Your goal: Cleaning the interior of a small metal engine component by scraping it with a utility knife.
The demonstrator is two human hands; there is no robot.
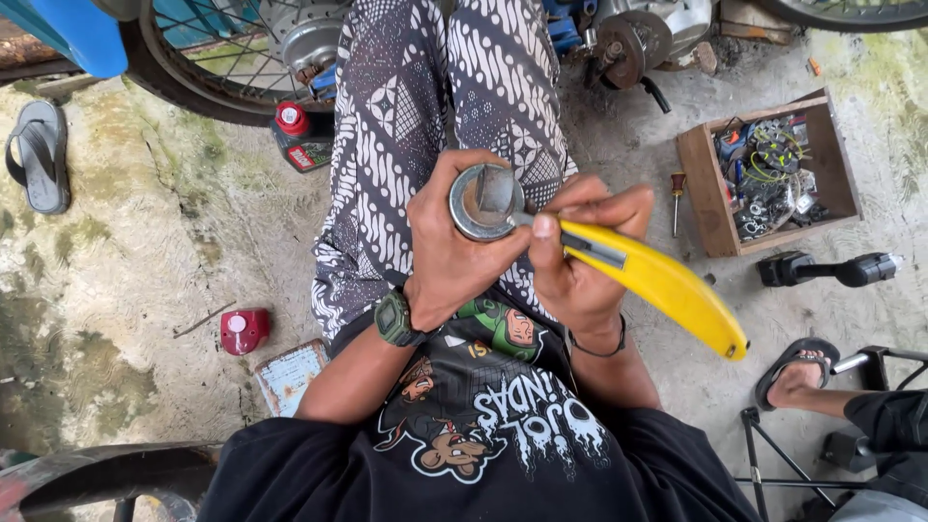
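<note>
My left hand (447,246) grips a round grey metal part (485,200) with a raised rim, held up over my lap. My right hand (580,256) holds a yellow utility knife (667,285), its short blade tip touching the edge of the metal part. My thumb presses on the knife near the blade. A green digital watch (394,319) sits on my left wrist, and a thin black band circles my right wrist.
A wooden box (710,188) of wires and small parts lies at right, with a screwdriver (677,198) beside it and a black handle-shaped tool (822,269) below. A motorbike wheel (232,58), a red-capped oil bottle (300,135) and a red cap (244,329) lie left. Another person's sandalled foot (797,372) is at lower right.
</note>
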